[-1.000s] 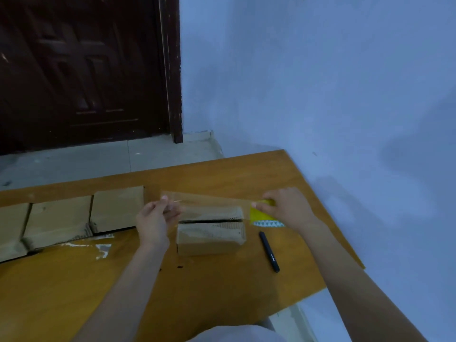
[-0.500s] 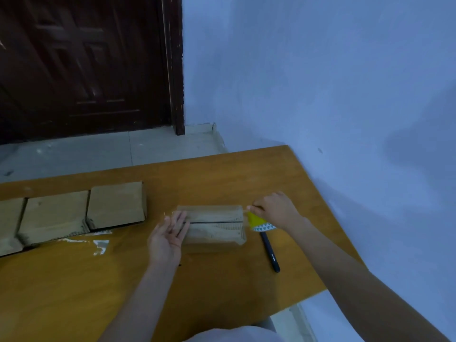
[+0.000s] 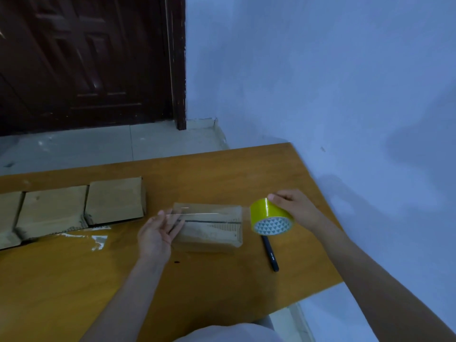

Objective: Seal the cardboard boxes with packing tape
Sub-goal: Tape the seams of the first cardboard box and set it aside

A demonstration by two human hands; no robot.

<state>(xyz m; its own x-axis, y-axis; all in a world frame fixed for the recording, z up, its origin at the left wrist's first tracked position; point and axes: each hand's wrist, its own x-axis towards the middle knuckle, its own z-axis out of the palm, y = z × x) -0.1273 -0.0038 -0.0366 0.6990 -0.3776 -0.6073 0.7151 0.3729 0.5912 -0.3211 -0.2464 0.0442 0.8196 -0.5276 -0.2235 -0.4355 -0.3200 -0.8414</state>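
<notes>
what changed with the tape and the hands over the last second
The right hand lifted the yellow tape roll up off the table beside the box. The left hand let go of the pinched tape end and now lies with straight fingers against the box's left end. The clear strip was lowered onto the box top. The pen and the row of boxes stayed put.

Room and tabletop extras
Black pen [image 3: 270,253] on orange table [image 3: 74,280]; dark door [image 3: 84,58], blue wall [image 3: 320,70], pale tiled floor [image 3: 98,146] behind.
</notes>
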